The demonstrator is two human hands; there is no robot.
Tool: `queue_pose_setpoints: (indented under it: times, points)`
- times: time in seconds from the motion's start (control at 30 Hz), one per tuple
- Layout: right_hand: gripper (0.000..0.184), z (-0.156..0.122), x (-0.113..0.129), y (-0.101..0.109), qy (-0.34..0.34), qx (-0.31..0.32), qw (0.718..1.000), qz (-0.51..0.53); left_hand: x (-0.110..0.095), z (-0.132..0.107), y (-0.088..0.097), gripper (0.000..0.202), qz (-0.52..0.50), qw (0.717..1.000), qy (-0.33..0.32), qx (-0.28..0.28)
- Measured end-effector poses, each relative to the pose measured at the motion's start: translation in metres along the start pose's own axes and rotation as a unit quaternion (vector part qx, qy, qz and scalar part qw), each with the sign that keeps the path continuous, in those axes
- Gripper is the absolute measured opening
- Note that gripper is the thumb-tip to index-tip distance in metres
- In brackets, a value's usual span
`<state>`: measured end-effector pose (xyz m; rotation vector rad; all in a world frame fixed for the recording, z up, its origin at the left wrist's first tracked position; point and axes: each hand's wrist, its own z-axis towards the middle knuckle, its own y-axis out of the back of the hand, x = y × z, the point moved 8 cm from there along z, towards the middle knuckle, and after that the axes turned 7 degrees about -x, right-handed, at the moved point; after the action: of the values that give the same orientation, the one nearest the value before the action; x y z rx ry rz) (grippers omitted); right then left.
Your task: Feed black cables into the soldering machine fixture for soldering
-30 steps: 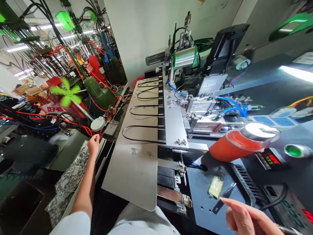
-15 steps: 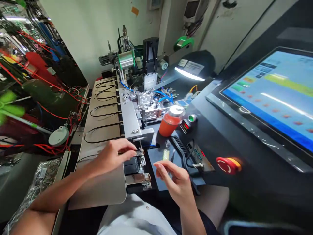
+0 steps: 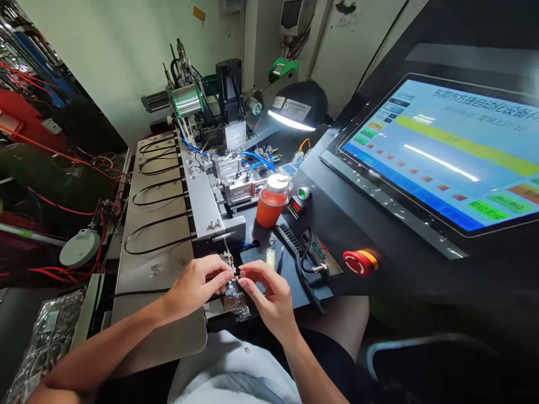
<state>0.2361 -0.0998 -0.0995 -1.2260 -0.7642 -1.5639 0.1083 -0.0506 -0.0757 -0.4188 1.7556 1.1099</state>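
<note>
My left hand (image 3: 199, 285) and my right hand (image 3: 266, 292) meet over the near end of a machine's black fixture track (image 3: 227, 283). Both pinch a small connector at the end of a black cable (image 3: 138, 292) that trails left across the steel plate (image 3: 158, 264). The connector itself is too small to make out. Several looped black cables (image 3: 154, 193) lie further along the plate, their ends clamped in the track.
An orange bottle with a white cap (image 3: 270, 203) stands right of the track. A red emergency stop button (image 3: 357, 262) and a large touchscreen (image 3: 442, 148) are on the right. A lamp (image 3: 297, 106) and a solder spool (image 3: 187, 100) sit at the far end. A bag of parts (image 3: 40, 334) lies at the lower left.
My left hand came from the far left to the track with a cable. My right hand moved in from the right, and both now pinch at the track's near end. The view swung right.
</note>
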Motion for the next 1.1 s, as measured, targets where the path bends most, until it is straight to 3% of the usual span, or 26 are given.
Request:
queue_pose_setpoints:
  times: [0.13,0.27,0.43,0.53,0.67,0.87,1.1]
  points:
    - [0.022,0.004,-0.007,-0.001,-0.053,0.038,0.998,-0.007,-0.008,-0.001,0.004,0.024,0.123,0.982,-0.125,-0.072]
    - [0.023,0.010,0.001,-0.003,-0.026,0.089,0.995,-0.037,-0.014,-0.002,0.005,0.024,0.154,0.969,-0.171,-0.087]
    - [0.014,0.003,0.021,0.001,0.113,-0.071,0.990,-0.039,-0.010,0.004,0.007,0.025,0.026,0.992,-0.082,-0.095]
    - [0.019,-0.003,0.019,-0.005,0.112,-0.123,0.985,-0.038,-0.004,0.005,0.003,0.027,-0.042,0.995,-0.037,-0.088]
    - [0.026,-0.001,0.008,-0.010,0.050,-0.121,0.990,-0.046,-0.001,0.005,0.003,0.027,-0.035,0.994,-0.031,-0.102]
    - [0.030,0.004,-0.019,0.000,-0.055,-0.053,0.995,-0.058,0.001,0.010,0.018,0.024,0.130,0.977,-0.069,-0.154]
    - [0.032,0.007,-0.030,0.021,-0.092,-0.081,0.990,-0.075,0.021,0.019,0.018,0.023,0.206,0.971,-0.004,-0.117]
